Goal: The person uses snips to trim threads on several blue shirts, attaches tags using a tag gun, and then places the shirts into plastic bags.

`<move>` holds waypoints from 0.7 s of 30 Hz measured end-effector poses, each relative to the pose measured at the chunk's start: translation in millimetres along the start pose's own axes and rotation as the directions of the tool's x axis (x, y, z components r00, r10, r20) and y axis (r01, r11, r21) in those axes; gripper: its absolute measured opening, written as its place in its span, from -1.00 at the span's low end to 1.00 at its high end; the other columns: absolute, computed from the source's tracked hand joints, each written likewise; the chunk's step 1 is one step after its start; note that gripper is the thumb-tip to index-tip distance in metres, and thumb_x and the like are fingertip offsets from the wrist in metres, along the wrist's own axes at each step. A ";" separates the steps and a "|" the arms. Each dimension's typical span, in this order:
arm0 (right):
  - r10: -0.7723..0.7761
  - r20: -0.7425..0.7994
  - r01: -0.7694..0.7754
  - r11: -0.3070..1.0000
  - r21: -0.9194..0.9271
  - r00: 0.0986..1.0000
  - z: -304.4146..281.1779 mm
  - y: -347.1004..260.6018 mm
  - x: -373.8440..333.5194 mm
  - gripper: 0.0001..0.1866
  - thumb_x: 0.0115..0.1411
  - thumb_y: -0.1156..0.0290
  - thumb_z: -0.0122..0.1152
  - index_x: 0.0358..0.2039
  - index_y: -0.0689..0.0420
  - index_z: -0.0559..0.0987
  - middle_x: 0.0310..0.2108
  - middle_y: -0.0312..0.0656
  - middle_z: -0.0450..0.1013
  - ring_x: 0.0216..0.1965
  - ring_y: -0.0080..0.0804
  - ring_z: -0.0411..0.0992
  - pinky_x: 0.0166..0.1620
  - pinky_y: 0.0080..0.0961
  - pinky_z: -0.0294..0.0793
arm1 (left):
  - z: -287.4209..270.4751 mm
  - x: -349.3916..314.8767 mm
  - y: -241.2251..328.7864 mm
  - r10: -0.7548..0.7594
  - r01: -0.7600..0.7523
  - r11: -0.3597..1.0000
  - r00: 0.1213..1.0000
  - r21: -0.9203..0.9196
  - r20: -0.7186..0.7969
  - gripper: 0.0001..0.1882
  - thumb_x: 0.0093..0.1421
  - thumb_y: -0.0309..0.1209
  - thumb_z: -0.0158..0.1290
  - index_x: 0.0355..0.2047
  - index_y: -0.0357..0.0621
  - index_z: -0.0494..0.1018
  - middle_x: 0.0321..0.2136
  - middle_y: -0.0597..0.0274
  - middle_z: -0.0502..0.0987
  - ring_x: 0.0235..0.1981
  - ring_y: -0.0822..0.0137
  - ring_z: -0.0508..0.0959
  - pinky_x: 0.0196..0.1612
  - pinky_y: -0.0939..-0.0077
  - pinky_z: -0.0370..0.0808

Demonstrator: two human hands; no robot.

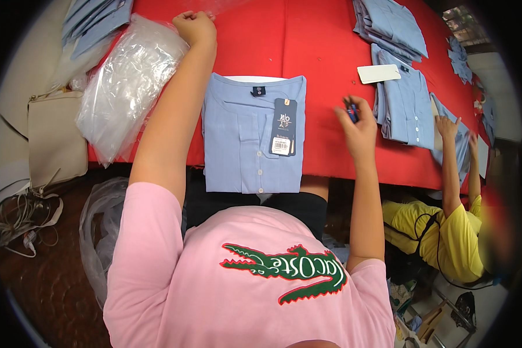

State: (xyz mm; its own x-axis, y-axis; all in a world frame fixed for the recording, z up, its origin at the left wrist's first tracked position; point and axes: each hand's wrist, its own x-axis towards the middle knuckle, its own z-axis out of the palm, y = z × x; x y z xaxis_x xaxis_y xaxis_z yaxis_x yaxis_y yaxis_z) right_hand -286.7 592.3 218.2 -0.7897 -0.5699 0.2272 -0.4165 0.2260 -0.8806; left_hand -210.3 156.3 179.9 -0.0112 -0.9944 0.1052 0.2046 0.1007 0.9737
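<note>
The left hand, fingers curled, reaches near the upper edge; a faint, clear plastic film beside it is cut off there, and whether the fingers grip it cannot be told. The right hand has its fingers closed on a small dark-blue and red object, mostly hidden and too blurred to identify. Between the forearms, a folded light-blue buttoned shirt with a navy hang tag lies at the near edge of the red cloth-covered table. The left forearm partly covers a pile of clear plastic bags, apparently flat. The contents of a beige rectangular bag cannot be seen. A co-worker in yellow is partly obscured at right.
</note>
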 end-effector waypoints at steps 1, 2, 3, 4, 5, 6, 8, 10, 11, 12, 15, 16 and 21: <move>-0.079 0.008 0.079 0.997 0.015 0.997 19.6 -6.2 8.1 -0.69 0.28 0.39 0.46 -0.05 0.28 0.64 -0.26 -0.26 0.59 -0.29 -0.53 0.49 -0.17 -0.49 0.51 | -13.5 -1.6 -4.8 0.078 -0.078 0.986 0.997 0.150 0.008 -0.53 0.28 -0.62 0.16 0.13 -0.30 0.22 0.09 -0.18 0.46 0.00 0.07 0.64 0.05 0.19 0.67; -0.012 0.037 0.013 1.000 -0.019 0.999 32.0 -12.4 13.7 -0.69 0.27 0.40 0.47 -0.06 0.29 0.64 -0.26 -0.25 0.60 -0.30 -0.54 0.50 -0.18 -0.49 0.52 | -17.2 -13.1 3.1 0.142 -0.149 0.945 0.989 0.290 0.044 -0.47 0.26 -0.60 0.21 0.17 -0.31 0.22 0.10 -0.18 0.44 0.10 0.05 0.60 0.14 0.17 0.63; 0.055 0.066 -0.051 0.997 -0.055 0.996 42.8 -20.0 19.4 -0.69 0.26 0.40 0.48 -0.07 0.30 0.65 -0.26 -0.23 0.62 -0.30 -0.54 0.50 -0.19 -0.49 0.52 | -21.1 -27.1 10.5 0.206 -0.217 0.947 0.976 0.238 0.070 -0.36 0.22 -0.57 0.25 0.23 -0.32 0.19 0.13 -0.19 0.42 0.20 0.01 0.51 0.22 0.15 0.54; 0.126 0.074 -0.119 0.988 -0.095 0.989 47.5 -23.9 23.8 -0.69 0.24 0.41 0.49 -0.08 0.30 0.66 -0.26 -0.21 0.63 -0.31 -0.55 0.51 -0.20 -0.49 0.53 | -18.0 -57.8 38.5 0.269 -0.284 0.943 0.957 0.172 0.108 -0.25 0.18 -0.55 0.30 0.30 -0.33 0.17 0.15 -0.20 0.40 0.30 -0.02 0.41 0.31 0.12 0.45; 0.168 0.059 -0.165 0.985 -0.057 0.984 53.9 -27.4 27.5 -0.69 0.23 0.41 0.50 -0.08 0.30 0.66 -0.27 -0.22 0.63 -0.32 -0.55 0.51 -0.22 -0.50 0.53 | -22.9 -79.5 59.4 0.483 -0.519 0.804 0.854 0.290 0.192 -0.22 0.15 -0.54 0.33 0.32 -0.31 0.20 0.18 -0.18 0.39 0.31 -0.05 0.40 0.32 0.10 0.42; 0.211 0.050 -0.210 0.978 -0.015 0.976 61.9 -29.9 30.7 -0.68 0.23 0.41 0.50 -0.08 0.30 0.66 -0.28 -0.23 0.62 -0.34 -0.56 0.51 -0.24 -0.50 0.53 | -31.2 -98.8 75.3 0.650 -0.712 0.591 0.699 0.379 0.299 -0.19 0.12 -0.54 0.35 0.35 -0.28 0.23 0.20 -0.15 0.39 0.32 -0.08 0.38 0.33 0.07 0.40; 0.256 0.068 -0.257 0.966 0.001 0.964 76.0 -28.9 33.1 -0.67 0.20 0.44 0.51 -0.06 0.29 0.67 -0.30 -0.24 0.62 -0.38 -0.61 0.49 -0.31 -0.53 0.52 | -53.3 -135.5 98.7 0.536 -0.762 0.613 0.594 0.207 0.600 -0.39 0.13 -0.51 0.34 0.21 -0.20 0.43 0.23 -0.09 0.39 0.31 -0.15 0.38 0.38 -0.03 0.33; 0.219 0.042 -0.221 0.973 0.067 0.975 82.6 -24.8 31.2 -0.66 0.21 0.47 0.50 -0.04 0.30 0.66 -0.31 -0.25 0.61 -0.38 -0.61 0.49 -0.31 -0.54 0.51 | -59.2 -174.6 103.9 0.416 -0.756 0.589 0.585 0.284 0.696 -0.54 0.15 -0.49 0.34 0.08 -0.16 0.54 0.23 -0.03 0.42 0.29 -0.12 0.40 0.35 0.04 0.34; 0.204 0.024 -0.206 0.974 0.094 0.979 82.7 -22.6 30.1 -0.66 0.22 0.48 0.49 -0.02 0.30 0.65 -0.31 -0.25 0.60 -0.38 -0.61 0.49 -0.31 -0.54 0.51 | -58.6 -187.0 102.5 0.349 -0.752 0.578 0.578 0.316 0.738 -0.61 0.16 -0.48 0.35 0.02 -0.13 0.60 0.24 0.00 0.43 0.28 -0.11 0.40 0.34 0.07 0.34; 0.218 0.017 -0.218 0.966 0.141 0.976 81.6 -20.5 29.3 -0.66 0.24 0.49 0.48 0.00 0.31 0.64 -0.31 -0.26 0.60 -0.37 -0.62 0.49 -0.31 -0.55 0.51 | -57.2 -191.8 100.5 0.380 -0.793 0.509 0.556 0.335 0.739 -0.63 0.17 -0.48 0.34 0.00 -0.12 0.61 0.18 0.02 0.46 0.24 -0.08 0.43 0.32 0.05 0.36; 0.258 -0.011 -0.247 0.937 0.248 0.966 69.5 -11.4 27.3 -0.66 0.29 0.51 0.45 0.04 0.34 0.62 -0.31 -0.28 0.60 -0.34 -0.64 0.49 -0.28 -0.58 0.51 | -51.3 -205.8 98.0 0.370 -0.849 0.421 0.482 0.320 0.794 -0.70 0.19 -0.48 0.32 -0.04 -0.11 0.64 0.00 0.10 0.55 0.10 0.00 0.53 0.24 0.04 0.42; 0.269 -0.013 -0.256 0.929 0.267 0.963 63.2 -9.9 23.7 -0.66 0.31 0.51 0.44 0.05 0.34 0.61 -0.31 -0.30 0.59 -0.33 -0.65 0.49 -0.27 -0.60 0.51 | -52.2 -211.8 102.1 0.298 -0.833 0.475 0.455 0.284 0.839 -0.72 0.20 -0.49 0.32 -0.06 -0.12 0.66 -0.05 0.14 0.56 0.05 0.03 0.56 0.20 0.04 0.44; 0.383 0.026 -0.375 0.884 0.280 0.923 41.7 -28.2 7.8 -0.71 0.36 0.48 0.43 0.02 0.33 0.64 -0.34 -0.37 0.55 -0.34 -0.72 0.44 -0.29 -0.66 0.43 | -37.7 -219.2 71.8 0.197 -0.794 0.548 0.428 0.263 0.882 -0.81 0.20 -0.47 0.31 -0.17 -0.20 0.69 -0.23 0.18 0.59 -0.17 0.08 0.63 0.02 0.12 0.54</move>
State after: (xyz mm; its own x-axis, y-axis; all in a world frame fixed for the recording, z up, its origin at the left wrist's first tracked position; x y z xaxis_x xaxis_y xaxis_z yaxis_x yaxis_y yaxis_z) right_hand -262.3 548.5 227.5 -0.8770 -0.4601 -0.1383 0.0537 0.1921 -0.9799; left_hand -156.2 380.2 219.1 -0.8278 -0.3768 0.4157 -0.1361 0.8536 0.5028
